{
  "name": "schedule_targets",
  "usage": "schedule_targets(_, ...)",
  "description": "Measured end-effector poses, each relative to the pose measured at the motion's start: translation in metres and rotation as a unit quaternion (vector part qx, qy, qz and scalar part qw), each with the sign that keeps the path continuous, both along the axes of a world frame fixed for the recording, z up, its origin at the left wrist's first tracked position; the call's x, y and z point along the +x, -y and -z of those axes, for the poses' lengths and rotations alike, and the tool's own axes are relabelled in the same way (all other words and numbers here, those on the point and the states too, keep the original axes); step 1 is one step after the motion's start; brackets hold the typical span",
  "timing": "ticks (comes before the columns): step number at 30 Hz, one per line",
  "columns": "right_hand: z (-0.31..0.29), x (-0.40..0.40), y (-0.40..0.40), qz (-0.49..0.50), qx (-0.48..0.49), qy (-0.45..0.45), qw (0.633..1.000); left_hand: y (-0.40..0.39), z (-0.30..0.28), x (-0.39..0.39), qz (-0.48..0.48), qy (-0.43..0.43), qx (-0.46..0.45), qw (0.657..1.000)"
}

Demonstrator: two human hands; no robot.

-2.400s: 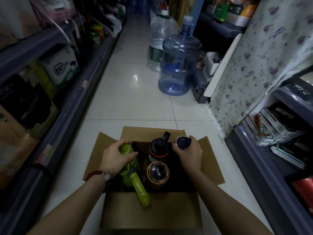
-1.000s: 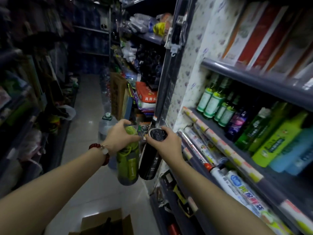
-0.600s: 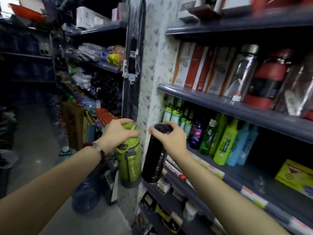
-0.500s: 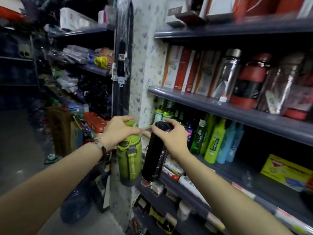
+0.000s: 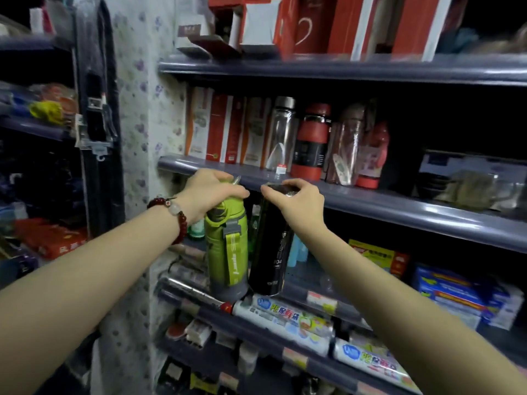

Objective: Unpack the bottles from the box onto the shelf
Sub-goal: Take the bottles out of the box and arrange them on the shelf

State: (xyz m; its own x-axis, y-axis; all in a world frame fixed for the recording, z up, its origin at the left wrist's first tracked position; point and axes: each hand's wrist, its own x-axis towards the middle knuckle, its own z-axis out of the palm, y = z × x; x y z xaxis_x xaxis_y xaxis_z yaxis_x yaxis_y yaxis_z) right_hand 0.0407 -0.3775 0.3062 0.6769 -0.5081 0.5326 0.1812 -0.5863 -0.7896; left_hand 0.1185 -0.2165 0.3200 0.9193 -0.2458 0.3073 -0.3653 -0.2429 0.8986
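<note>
Both arms are reaching out, left hand (image 5: 212, 192) gripping the green bottle (image 5: 226, 249) by its top, right hand (image 5: 299, 205) clutching the black bottle (image 5: 271, 249) likewise, the 2 hanging just below the shelf (image 5: 399, 208) edge.

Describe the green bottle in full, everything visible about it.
The green bottle is lime green with a grey base and grey collar, seemingly plastic. A green strap with pale lettering hangs down its front from a grey buckle. It hangs upright in the air before the shelves, gripped from above by the left hand, which hides the cap. The black bottle sits close on its right; whether they touch is unclear.
</note>
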Motion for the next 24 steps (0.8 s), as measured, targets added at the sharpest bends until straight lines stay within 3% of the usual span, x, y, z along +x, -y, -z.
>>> schedule_targets(5,-0.035,-0.015,0.037,0.044,-0.018,0.033,0.998,0.043,-0.039,-0.007,0.035,0.051,0.002,0.998)
schedule_targets(14,-0.107,-0.046,0.092,0.127,-0.031,0.111,0.985,0.100,-0.106,-0.026,0.061,0.098,-0.096,0.989)
schedule_targets(24,-0.152,-0.068,0.126,0.143,-0.044,0.184,0.971,0.142,-0.157,-0.054,0.066,0.184,-0.116,0.974)
